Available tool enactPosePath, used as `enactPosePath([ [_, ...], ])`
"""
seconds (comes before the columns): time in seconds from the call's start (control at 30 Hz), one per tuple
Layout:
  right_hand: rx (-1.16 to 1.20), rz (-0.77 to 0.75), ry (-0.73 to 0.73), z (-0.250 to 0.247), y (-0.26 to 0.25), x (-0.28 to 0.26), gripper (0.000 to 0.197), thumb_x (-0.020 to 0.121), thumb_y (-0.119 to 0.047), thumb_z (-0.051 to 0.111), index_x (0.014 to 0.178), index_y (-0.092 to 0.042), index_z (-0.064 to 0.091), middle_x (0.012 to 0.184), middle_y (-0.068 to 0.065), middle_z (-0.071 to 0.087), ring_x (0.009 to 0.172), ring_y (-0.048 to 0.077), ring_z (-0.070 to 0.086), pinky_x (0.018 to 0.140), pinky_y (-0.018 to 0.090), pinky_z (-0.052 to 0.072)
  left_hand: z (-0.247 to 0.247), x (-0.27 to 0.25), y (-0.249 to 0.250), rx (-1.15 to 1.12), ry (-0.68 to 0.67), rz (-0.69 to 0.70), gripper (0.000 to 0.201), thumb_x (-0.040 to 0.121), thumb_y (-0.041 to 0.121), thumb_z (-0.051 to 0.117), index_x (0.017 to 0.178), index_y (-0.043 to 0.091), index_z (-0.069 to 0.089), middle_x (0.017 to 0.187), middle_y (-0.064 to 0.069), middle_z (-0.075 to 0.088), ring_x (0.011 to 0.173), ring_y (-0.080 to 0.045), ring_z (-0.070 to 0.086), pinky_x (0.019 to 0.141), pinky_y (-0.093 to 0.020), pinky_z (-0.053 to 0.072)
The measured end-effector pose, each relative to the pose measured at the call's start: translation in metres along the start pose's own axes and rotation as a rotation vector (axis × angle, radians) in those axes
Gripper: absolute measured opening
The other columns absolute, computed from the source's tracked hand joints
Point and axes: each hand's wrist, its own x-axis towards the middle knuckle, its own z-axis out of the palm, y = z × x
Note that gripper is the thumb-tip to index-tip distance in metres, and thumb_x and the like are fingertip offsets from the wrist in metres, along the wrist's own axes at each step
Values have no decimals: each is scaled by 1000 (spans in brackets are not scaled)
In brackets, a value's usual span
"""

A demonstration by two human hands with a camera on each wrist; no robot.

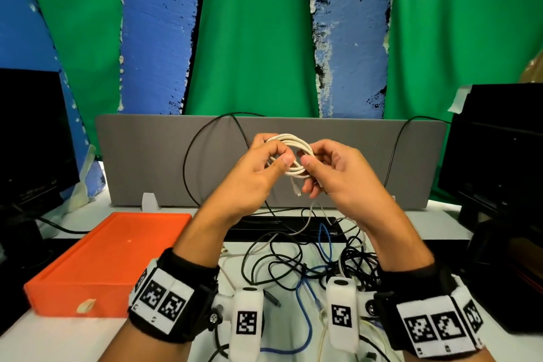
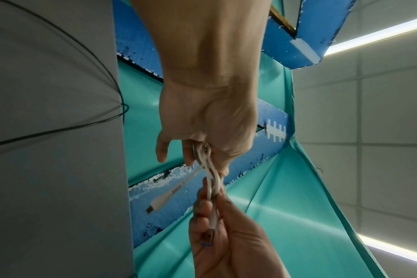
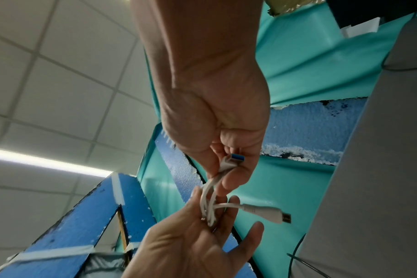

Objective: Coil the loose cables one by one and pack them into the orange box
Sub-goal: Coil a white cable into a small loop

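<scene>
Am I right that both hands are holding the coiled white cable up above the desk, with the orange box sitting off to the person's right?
Not quite: the orange box sits to the person's left, as the head view shows. The rest holds: the left hand and right hand hold the coiled white cable above the desk.

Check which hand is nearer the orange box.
Left. The left hand holds the white cable coil above the orange box's far right corner; the right hand is farther right.

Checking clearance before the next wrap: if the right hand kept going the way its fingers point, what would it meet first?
Probably the left hand, gripping the same white cable coil opposite the right hand; depth uncertain.
</scene>
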Motion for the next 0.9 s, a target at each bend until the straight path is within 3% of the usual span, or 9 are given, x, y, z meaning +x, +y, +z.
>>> enactPosePath([
  [0.1,120,38,25,-1,4,2,14,100,-9,57,105,-1,67,72,5,67,58,11,63,55,23,54,-2,-2,1,-42,-42,58,21,98,28,51,91,10,58,115,-9,53,111,-20,53,99,-31,39],
  [0.17,232,86,54,2,7,4,15,100,-10,58,104,-2,70,75,6,69,61,12,63,59,24,55,-7,-2,3,26,-32,113,21,96,27,55,87,8,60,113,-10,54,110,-18,54,96,-26,40],
  [0.3,240,102,153,12,12,9,15,98,-17,61,99,-11,75,87,9,73,76,9,63,76,27,53,-11,-1,10,-110,226,157,6,92,16,67,97,17,64,119,-6,60,109,-11,59,88,-25,49],
  [0.37,213,82,194,15,10,9,14,97,-18,63,97,-14,77,84,5,73,74,4,61,74,20,50,-16,-1,11,-142,332,92,18,89,22,71,105,20,63,114,2,64,97,-10,61,80,-27,54],
  [0.43,211,51,219,15,10,9,13,96,-17,64,96,-14,77,78,-3,72,70,-1,60,71,13,48,-21,-1,10,-74,288,-11,28,87,28,71,113,19,62,109,2,68,88,-9,64,73,-23,54],
  [0.5,212,28,207,15,10,8,13,97,-18,64,98,-15,77,77,-8,72,72,-3,61,72,11,47,-23,0,8,-98,216,-86,24,92,20,67,113,9,63,100,-7,74,81,-10,69,66,-21,53],
  [0.67,239,89,107,18,13,6,21,100,-33,56,105,-25,75,103,-4,76,102,13,69,95,29,52,-30,-1,4,-512,179,-187,17,94,5,59,110,-1,62,89,-13,75,80,-20,72,70,-27,59],
  [0.77,361,211,-49,19,9,3,29,102,-37,50,116,-20,69,105,9,77,90,27,75,82,36,60,-33,-1,1,-577,190,-181,15,93,4,58,108,1,62,84,-8,75,78,-17,71,71,-27,59],
  [0.9,386,233,-59,17,7,3,29,102,-33,52,110,-12,70,91,18,76,69,22,74,65,26,60,-36,-1,-2,-439,169,-197,17,95,8,59,110,2,64,89,-11,75,81,-19,73,71,-29,60],
])
